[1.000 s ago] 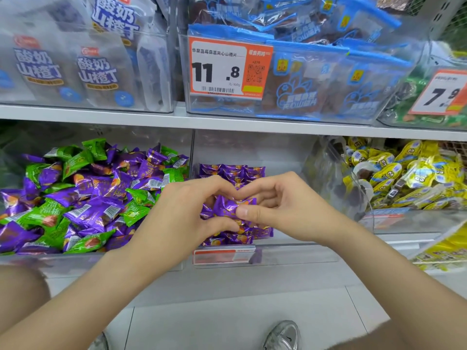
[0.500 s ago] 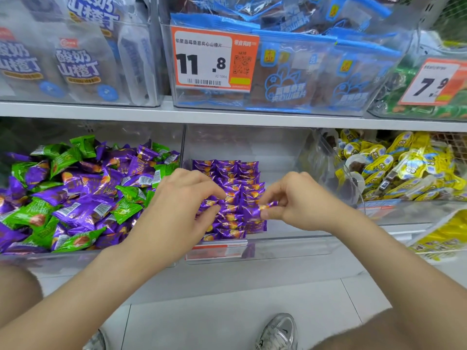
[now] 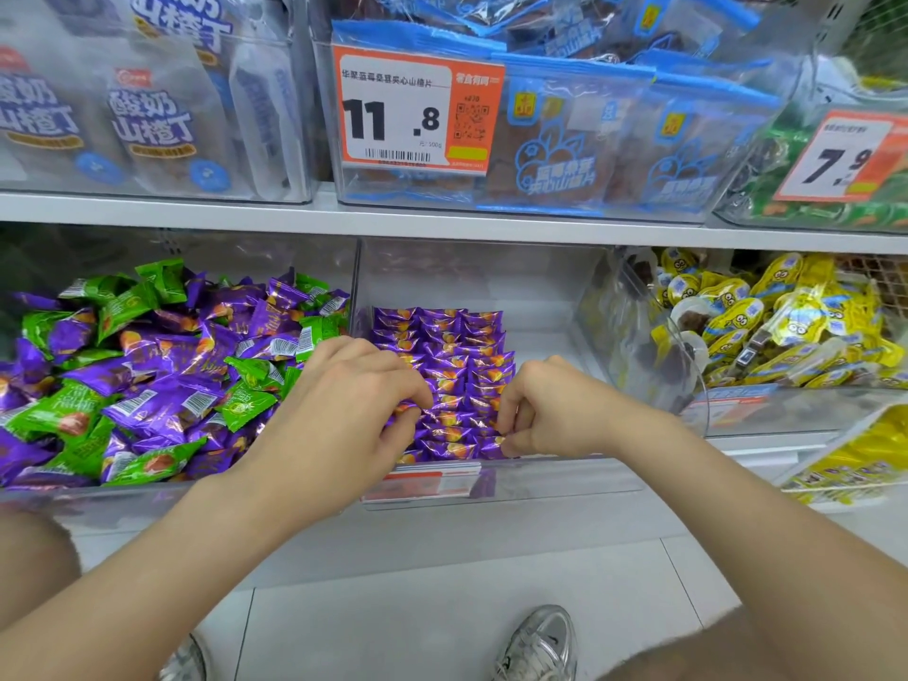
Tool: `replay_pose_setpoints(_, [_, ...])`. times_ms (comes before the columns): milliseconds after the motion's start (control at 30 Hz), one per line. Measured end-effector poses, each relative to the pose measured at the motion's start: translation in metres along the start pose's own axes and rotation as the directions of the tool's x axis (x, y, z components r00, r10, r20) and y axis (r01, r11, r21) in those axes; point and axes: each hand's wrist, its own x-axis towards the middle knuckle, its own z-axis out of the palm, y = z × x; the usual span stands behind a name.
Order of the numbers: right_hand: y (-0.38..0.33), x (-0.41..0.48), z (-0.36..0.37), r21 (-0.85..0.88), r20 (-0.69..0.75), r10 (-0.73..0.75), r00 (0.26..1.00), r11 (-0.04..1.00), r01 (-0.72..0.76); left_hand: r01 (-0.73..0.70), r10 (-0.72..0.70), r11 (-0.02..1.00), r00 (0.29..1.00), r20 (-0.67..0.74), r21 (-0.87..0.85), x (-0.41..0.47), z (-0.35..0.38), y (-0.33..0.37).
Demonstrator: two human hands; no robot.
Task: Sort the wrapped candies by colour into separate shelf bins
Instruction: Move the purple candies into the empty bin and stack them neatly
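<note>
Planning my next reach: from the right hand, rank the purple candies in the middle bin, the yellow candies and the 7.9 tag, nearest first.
1. The purple candies, in the middle, pinched by the right hand.
2. The yellow candies, off to the right.
3. The 7.9 tag, higher up, far right.

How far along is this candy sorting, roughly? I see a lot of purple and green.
Early, I'd say. Done: neat rows of purple candies fill part of the middle bin. In hand: the left hand and right hand each pinch a candy at the front of those rows. Left: the left bin holds a large jumble of green candies mixed with purple ones.
</note>
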Motion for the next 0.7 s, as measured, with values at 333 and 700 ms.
replay_pose_setpoints(333, [-0.042, -0.015, -0.025, 0.034, -0.297, -0.046, 0.954, 0.998, 0.059, 0.05, -0.072, 0.99, 0.985, -0.158, -0.135, -0.005, -0.027, 0.0])
replay_pose_setpoints(700, [-0.179, 0.015, -0.005, 0.019, -0.353, -0.415, 0.839, 0.893, 0.45, 0.581, -0.623, 0.781, 0.752, 0.216, 0.23, -0.044, -0.08, -0.098])
